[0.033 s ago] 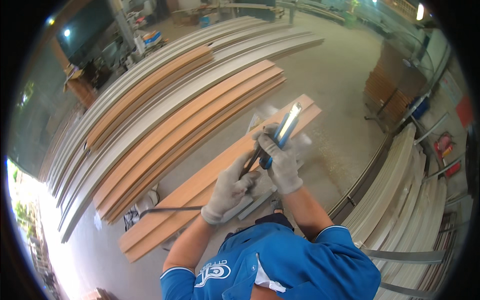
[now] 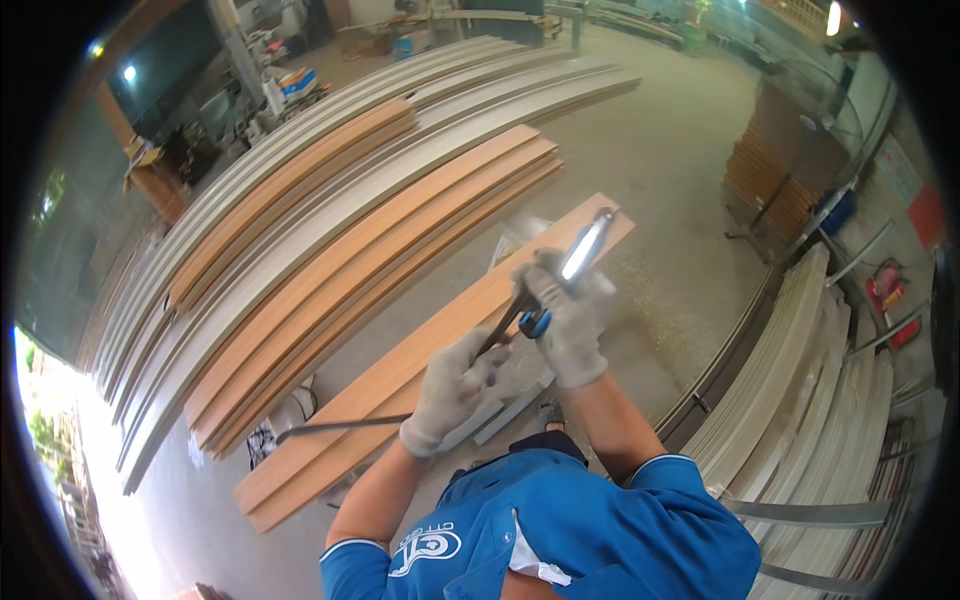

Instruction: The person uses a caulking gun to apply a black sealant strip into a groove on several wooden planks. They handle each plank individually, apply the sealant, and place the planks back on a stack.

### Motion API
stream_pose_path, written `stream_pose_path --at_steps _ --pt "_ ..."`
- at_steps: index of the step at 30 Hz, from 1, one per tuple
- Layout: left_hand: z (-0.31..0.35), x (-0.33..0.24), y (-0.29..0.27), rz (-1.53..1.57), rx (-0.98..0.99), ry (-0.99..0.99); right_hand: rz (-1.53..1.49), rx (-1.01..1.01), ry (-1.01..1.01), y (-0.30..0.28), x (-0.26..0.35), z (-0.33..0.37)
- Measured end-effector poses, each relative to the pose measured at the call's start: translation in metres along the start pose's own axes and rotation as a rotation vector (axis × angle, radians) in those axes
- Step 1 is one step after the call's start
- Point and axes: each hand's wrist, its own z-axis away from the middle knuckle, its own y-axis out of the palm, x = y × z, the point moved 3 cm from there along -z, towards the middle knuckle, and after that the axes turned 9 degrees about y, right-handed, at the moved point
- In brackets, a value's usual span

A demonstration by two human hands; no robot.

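My left grip (image 2: 455, 387)'s clamped on a bendy-looking black strip (image 2: 350, 424), right grip (image 2: 563, 322) wrapped round a stiff-looking blue tool (image 2: 582, 252), probably best held mid-handle.

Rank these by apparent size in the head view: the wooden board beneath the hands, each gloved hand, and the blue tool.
1. Wooden board
2. Left gloved hand and right gloved hand: too alike to rank
3. Blue tool, partly covered

A shiny blue tool (image 2: 581, 257) slants — beside a dark strip (image 2: 350, 425)
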Motion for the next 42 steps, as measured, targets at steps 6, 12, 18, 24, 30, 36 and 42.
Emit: stream_pose_path --at_steps 6,12,18,24,30,36,42 --pt "-0.009 -0.004 -0.002 -0.390 0.151 0.081 -0.256 -0.375 0.025 -0.121 0.056 -0.071" --pt "-0.039 -0.016 0.001 -0.426 0.141 -0.178 -0.195 -0.462 -0.122 -0.212 0.103 -0.127" --pt "-0.075 -0.022 0.015 -0.430 0.169 -0.276 -0.160 -0.559 -0.189 -0.251 0.134 -0.164" --pt "-0.157 -0.035 0.114 -0.307 0.106 0.017 -0.040 -0.280 0.035 -0.191 0.081 -0.153" --pt "-0.182 -0.027 0.154 -0.257 -0.038 0.030 -0.103 -0.147 -0.041 -0.179 0.072 -0.157" --pt "-0.152 -0.017 0.114 -0.496 0.031 0.111 -0.085 -0.335 -0.038 -0.236 0.113 -0.188" --pt "-0.122 -0.006 0.095 -0.563 -0.050 0.025 0.040 -0.323 -0.028 -0.272 0.121 -0.197"
